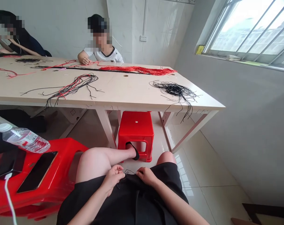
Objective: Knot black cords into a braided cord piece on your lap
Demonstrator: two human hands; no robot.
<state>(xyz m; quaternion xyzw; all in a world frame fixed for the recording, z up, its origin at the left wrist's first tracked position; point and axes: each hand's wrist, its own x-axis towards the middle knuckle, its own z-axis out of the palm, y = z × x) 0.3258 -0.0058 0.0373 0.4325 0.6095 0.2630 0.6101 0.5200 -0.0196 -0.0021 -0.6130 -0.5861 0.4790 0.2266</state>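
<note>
- A thin black thread (129, 172) is held just over the lap, low in the middle of the frame.
- The left hand (112, 178) is seen at one end of it, and the right hand (146, 176) is seen at the other end.
- The thread lies the long way from side to side, between the hands. Both hands are about as near to it, and a short bit is seen hanging down by the left hand.
- The fingers of both hands are curled and are close to the thread. If it is pinched tight cannot be told, as it is very thin and is seen against black clothes (132, 200).
- A foot (131, 151) with a black strap is placed against a red stool (136, 134), under a long table (123, 90).
- At the lower left, two phones (37, 172), a water bottle (22, 137) and a white cord (9, 193) are seen with a red chair (67, 150).
- On the table, a black heap (174, 90) is seen on the right side, and mixed black and red strings (71, 87) are seen on the left side.
- Red tassels (137, 70) are laid near the far edge.
- At the top, a co-worker's hand (84, 59) is seen near red string (90, 63).
</note>
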